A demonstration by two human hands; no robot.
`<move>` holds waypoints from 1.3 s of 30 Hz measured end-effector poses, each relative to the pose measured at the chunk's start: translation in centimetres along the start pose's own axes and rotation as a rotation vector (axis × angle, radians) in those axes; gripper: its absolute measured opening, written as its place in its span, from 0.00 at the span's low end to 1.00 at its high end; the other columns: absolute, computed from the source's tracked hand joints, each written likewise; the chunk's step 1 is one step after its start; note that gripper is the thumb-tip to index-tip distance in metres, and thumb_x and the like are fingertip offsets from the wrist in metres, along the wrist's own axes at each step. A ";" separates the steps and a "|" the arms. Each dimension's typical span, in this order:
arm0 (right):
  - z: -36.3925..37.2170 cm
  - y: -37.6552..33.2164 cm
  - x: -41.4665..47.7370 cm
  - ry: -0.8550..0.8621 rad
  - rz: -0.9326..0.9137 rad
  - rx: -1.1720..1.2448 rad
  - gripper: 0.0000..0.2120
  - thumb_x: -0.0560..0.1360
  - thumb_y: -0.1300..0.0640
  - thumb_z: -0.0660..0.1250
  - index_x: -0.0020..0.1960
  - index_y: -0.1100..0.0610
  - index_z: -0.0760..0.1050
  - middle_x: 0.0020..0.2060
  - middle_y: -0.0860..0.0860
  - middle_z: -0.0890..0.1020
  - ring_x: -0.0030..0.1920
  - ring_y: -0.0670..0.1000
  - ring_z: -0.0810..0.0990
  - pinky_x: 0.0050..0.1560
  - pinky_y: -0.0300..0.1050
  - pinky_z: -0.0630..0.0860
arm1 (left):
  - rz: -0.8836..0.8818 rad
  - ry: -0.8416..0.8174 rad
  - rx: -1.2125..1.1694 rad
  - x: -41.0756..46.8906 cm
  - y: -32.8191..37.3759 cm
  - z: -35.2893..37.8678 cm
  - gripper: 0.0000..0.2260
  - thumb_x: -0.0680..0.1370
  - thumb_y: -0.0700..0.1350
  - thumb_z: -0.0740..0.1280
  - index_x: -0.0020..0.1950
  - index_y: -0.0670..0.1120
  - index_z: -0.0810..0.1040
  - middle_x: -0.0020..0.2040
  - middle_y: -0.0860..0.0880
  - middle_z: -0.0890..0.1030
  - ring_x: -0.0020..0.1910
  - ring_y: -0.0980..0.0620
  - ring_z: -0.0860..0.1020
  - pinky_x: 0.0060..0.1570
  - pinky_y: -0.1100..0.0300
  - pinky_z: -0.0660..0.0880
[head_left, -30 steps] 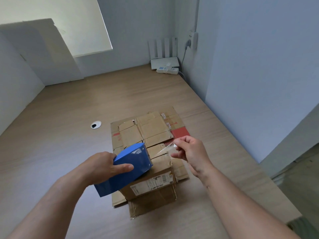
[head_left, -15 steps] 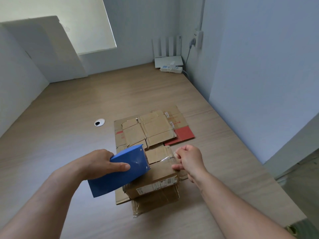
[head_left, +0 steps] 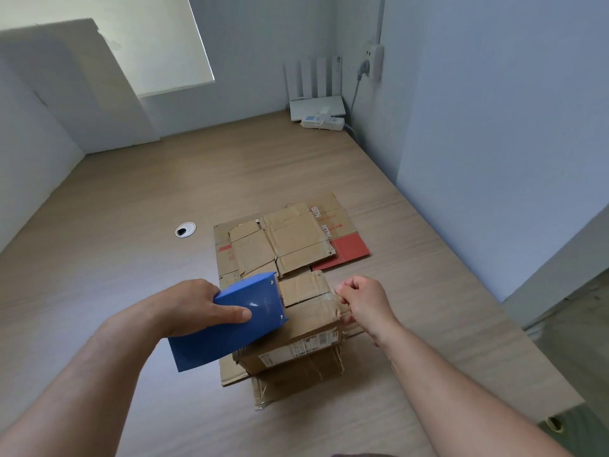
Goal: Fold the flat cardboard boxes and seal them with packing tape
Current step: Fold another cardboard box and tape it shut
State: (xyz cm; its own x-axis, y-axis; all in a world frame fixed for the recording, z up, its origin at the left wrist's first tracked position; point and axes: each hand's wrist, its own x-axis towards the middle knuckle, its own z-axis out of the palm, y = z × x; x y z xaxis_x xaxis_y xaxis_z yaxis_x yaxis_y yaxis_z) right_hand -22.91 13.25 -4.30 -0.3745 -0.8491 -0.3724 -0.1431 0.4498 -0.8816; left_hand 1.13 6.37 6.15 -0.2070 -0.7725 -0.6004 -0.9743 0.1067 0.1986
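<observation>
A small folded cardboard box (head_left: pixel 306 328) stands on the wooden table, with a white shipping label on its near side. My left hand (head_left: pixel 197 308) grips a blue tape dispenser (head_left: pixel 237 321), whose front end rests on the box's top left. A strip of clear tape (head_left: pixel 324 296) lies across the top seam toward the right edge. My right hand (head_left: pixel 365 301) is at the box's right top edge, its fingers curled and pinching the tape's end. Behind the box lies a pile of flat cardboard boxes (head_left: pixel 290 239), one with a red panel.
More flattened cardboard (head_left: pixel 296 380) lies under the box. A round cable hole (head_left: pixel 185 230) sits in the table to the left. A white router (head_left: pixel 318 105) and power strip (head_left: pixel 323 122) are at the back right corner. A wall runs close along the right.
My right hand has come down from above the box, bringing the tape end to the right top edge. The dispenser has moved left and lower onto the box top.
</observation>
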 end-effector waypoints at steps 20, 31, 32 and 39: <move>3.3 1.0 -1.1 0.242 -0.158 -0.400 0.18 0.81 0.45 0.55 0.36 0.52 0.71 0.36 0.48 0.74 0.35 0.45 0.71 0.31 0.38 0.63 | 0.024 0.029 0.021 -0.3 0.9 0.1 0.21 0.72 0.67 0.64 0.51 0.50 0.74 0.46 0.51 0.78 0.43 0.54 0.76 0.40 0.64 0.68; 2.2 0.4 -0.7 0.110 -0.168 -0.227 0.21 0.80 0.49 0.60 0.30 0.55 0.65 0.28 0.48 0.68 0.30 0.47 0.65 0.29 0.38 0.60 | 0.016 -0.204 -0.278 -1.3 -2.4 -2.6 0.36 0.53 0.71 0.70 0.49 0.47 0.82 0.44 0.50 0.85 0.44 0.50 0.84 0.44 0.60 0.75; 2.0 0.4 -0.6 0.106 -0.174 -0.243 0.21 0.80 0.49 0.60 0.30 0.55 0.64 0.28 0.48 0.67 0.29 0.47 0.65 0.29 0.38 0.60 | 0.001 -0.219 -0.303 -1.6 -3.6 -2.9 0.35 0.54 0.70 0.71 0.50 0.45 0.82 0.44 0.49 0.85 0.44 0.49 0.84 0.46 0.59 0.76; 2.5 -0.2 -0.9 0.065 -0.204 -0.305 0.21 0.80 0.49 0.60 0.30 0.55 0.64 0.27 0.49 0.67 0.29 0.47 0.64 0.30 0.41 0.61 | -0.129 -0.294 -0.424 -3.3 -11.9 -2.4 0.37 0.52 0.64 0.76 0.50 0.38 0.83 0.46 0.42 0.85 0.46 0.42 0.84 0.52 0.52 0.77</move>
State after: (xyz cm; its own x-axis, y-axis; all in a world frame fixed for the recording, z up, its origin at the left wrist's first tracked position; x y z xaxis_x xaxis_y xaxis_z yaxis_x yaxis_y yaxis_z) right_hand -20.28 13.24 -4.52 -0.3662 -0.9148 -0.1705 -0.4836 0.3437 -0.8050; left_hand 13.59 6.14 7.66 -0.1635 -0.5479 -0.8204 -0.8844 -0.2871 0.3680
